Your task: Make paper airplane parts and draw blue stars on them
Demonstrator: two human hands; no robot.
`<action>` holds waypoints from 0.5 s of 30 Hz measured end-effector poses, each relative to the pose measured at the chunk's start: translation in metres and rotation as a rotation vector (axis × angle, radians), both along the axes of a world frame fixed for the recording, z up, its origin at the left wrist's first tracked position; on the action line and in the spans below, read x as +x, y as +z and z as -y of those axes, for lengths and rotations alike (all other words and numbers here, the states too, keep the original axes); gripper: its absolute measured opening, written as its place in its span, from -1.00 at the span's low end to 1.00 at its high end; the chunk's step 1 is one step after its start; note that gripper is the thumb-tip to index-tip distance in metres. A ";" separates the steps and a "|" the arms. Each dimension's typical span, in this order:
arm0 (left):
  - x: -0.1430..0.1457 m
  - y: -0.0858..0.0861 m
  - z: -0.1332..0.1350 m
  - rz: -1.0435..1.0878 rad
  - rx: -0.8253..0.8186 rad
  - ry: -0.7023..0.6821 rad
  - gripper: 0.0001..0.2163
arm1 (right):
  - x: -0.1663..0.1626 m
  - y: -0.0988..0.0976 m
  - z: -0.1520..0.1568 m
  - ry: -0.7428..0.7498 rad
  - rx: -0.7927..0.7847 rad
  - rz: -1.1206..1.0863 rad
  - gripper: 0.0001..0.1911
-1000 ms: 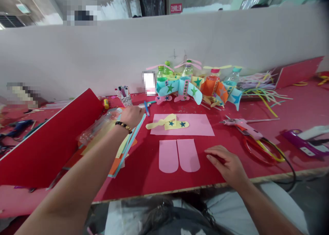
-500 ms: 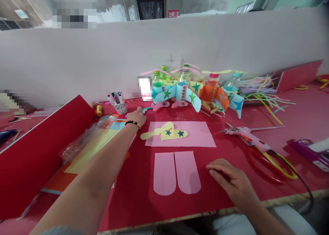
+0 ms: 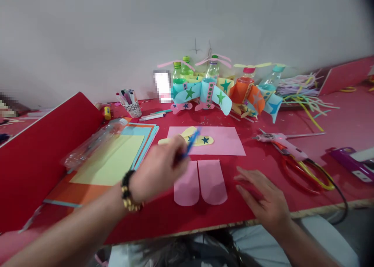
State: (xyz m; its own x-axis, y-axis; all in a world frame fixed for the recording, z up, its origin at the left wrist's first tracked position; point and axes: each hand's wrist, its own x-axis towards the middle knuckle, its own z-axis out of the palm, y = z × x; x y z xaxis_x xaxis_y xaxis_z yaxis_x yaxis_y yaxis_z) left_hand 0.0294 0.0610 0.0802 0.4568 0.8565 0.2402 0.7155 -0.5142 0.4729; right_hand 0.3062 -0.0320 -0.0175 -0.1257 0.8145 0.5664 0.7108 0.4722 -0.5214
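My left hand [image 3: 159, 169] is closed round a blue pen [image 3: 191, 141] and hovers over the red table [image 3: 263, 162], blurred by motion. It is just left of two pink rounded paper pieces [image 3: 201, 178]. Behind the pen lies a pink sheet [image 3: 224, 142] with yellow star-marked cut-outs [image 3: 201, 139] on it. My right hand [image 3: 261, 199] rests flat on the table with fingers stretched out, right of the pink pieces.
Decorated plastic bottles [image 3: 216, 90] with paper wings stand at the back by the grey partition. A stack of coloured paper [image 3: 117, 158] and an empty bottle [image 3: 93, 142] lie left. A glue gun [image 3: 280, 142], red-handled scissors [image 3: 306, 169] and a pen cup [image 3: 130, 103] are nearby.
My left hand reached to the back of the table, took the blue pen and drew back toward me over the pink pieces. The right hand stayed flat in place.
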 end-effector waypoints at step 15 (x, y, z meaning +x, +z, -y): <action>0.029 -0.039 0.053 -0.234 -0.074 -0.571 -0.63 | -0.011 0.029 -0.026 -0.069 -0.086 -0.229 -0.73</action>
